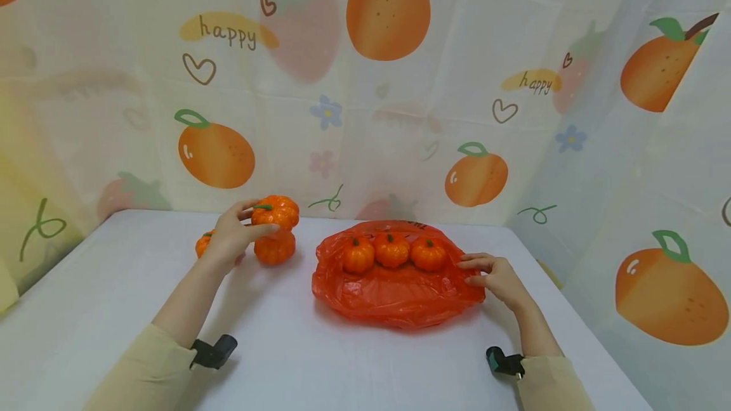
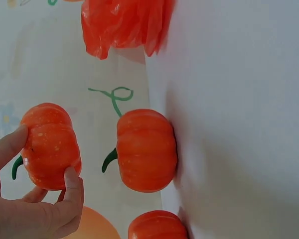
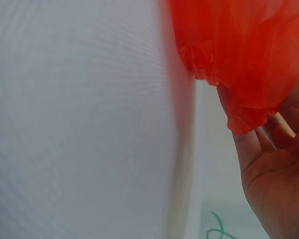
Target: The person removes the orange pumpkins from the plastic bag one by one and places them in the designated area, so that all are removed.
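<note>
Sitting in the red bag [image 1: 394, 300], three pumpkins [image 1: 391, 251] show in head view only.

It looks like a screened-off recording booth: a pale fabric curtain [image 1: 365, 91] printed with round orange fruits [image 1: 388, 18] and brown handwritten "happy" lettering [image 1: 228, 32] wraps from 9 o'clock through 12 to 3 around a plain white tabletop [image 1: 320, 366] at 6. Small black wrist-worn cameras [image 1: 214, 352] sit near 7 and 5.

We see muted, diffuse light, with faint glints on the crinkled red plastic bag [image 1: 394, 303]. Near eight o'clock in our head view, soft shadow crosses the flat white tabletop [image 1: 342, 366]; our right-wrist view looks dim.
</note>
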`<state>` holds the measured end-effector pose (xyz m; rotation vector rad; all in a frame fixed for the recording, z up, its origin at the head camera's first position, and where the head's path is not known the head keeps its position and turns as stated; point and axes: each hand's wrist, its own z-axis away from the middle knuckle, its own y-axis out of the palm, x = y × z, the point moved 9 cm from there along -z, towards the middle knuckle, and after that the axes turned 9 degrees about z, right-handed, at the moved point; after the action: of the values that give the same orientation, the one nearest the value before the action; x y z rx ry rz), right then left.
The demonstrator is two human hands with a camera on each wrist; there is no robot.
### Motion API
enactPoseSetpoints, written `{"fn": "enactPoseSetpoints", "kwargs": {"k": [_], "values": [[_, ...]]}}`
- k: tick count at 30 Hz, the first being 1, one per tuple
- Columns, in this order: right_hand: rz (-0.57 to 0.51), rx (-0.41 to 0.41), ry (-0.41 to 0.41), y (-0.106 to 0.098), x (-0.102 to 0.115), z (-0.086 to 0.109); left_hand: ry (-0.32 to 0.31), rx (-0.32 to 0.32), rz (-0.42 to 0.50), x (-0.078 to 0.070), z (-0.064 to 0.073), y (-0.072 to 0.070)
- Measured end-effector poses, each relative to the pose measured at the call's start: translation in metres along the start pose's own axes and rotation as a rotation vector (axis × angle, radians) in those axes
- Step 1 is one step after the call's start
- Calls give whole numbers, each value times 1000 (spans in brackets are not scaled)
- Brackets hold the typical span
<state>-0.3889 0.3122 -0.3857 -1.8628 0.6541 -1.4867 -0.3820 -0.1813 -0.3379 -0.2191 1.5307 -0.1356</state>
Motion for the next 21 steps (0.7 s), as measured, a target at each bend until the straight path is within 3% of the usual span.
{"fn": "enactPoseSetpoints", "kwargs": {"k": [8,21], "values": [[-14,14,17,1,0,1,24,-62,21,1,-4,-19],[-39,11,1,-1,1,1,-4,-230,23,14,-8,-69]]}}
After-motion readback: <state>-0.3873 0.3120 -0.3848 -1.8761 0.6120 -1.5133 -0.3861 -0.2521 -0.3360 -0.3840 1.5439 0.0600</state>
